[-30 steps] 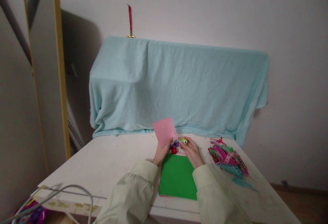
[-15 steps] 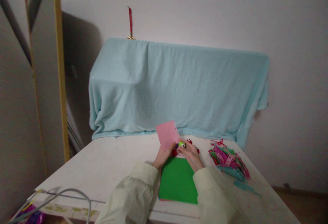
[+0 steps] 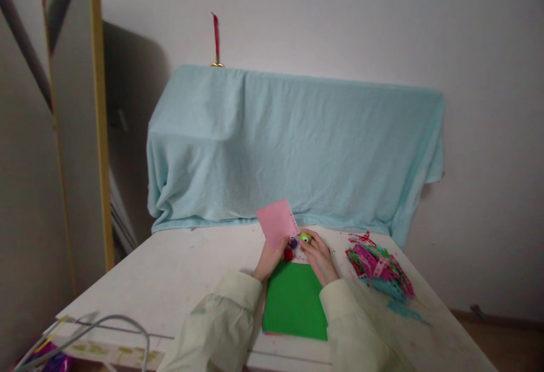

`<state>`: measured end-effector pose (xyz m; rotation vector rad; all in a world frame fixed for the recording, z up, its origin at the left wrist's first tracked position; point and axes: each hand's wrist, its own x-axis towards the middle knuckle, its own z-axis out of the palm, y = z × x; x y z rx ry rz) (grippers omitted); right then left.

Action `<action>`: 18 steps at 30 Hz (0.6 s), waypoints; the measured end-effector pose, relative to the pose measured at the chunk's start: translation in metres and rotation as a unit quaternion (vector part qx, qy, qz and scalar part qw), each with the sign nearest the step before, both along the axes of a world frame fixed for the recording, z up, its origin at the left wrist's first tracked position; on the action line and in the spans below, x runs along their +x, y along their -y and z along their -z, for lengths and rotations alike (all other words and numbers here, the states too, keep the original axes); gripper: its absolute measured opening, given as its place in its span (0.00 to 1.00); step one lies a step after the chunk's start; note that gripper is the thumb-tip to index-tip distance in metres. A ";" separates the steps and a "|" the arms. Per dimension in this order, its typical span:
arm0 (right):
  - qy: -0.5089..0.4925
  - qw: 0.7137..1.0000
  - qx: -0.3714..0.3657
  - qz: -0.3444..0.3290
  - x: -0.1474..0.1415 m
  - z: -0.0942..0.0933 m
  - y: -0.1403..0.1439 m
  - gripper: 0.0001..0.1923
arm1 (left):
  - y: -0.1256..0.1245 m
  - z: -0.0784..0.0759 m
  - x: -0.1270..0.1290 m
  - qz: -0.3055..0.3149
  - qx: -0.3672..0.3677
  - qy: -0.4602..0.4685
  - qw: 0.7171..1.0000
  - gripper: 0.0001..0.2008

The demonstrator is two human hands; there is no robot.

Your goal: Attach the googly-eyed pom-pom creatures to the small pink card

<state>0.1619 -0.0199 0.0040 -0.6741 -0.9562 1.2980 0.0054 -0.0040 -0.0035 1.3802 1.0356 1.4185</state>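
left hand (image 3: 268, 260) holding pink paper (image 3: 277, 224), green sheet (image 3: 294, 301)

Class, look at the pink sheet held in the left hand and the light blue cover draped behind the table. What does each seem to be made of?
Pink sheet: probably thin matte paper or card; it stands flat with crisp straight edges. Light blue cover: soft woven or knitted cloth, matte; it sags in folds and wrinkles over whatever is under it.

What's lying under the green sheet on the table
A thin reddish edge shows along the near side of the green sheet, so another sheet seems to lie beneath it on the table. The rest is covered.
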 end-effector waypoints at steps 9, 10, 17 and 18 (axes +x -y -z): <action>0.024 0.998 -0.028 0.045 0.006 0.008 -0.010 0.23 | -0.003 0.003 -0.002 -0.021 0.041 -0.014 0.999 0.21; 0.027 0.998 -0.024 0.046 0.006 0.008 -0.010 0.23 | -0.003 0.003 -0.002 -0.025 0.044 -0.017 0.999 0.21; 0.038 0.998 -0.018 0.035 0.000 0.011 -0.009 0.18 | -0.004 0.000 0.000 -0.022 0.033 -0.008 0.999 0.21; 0.047 0.998 -0.023 0.034 0.000 0.011 -0.009 0.17 | -0.003 0.000 0.000 -0.022 0.028 -0.003 0.999 0.22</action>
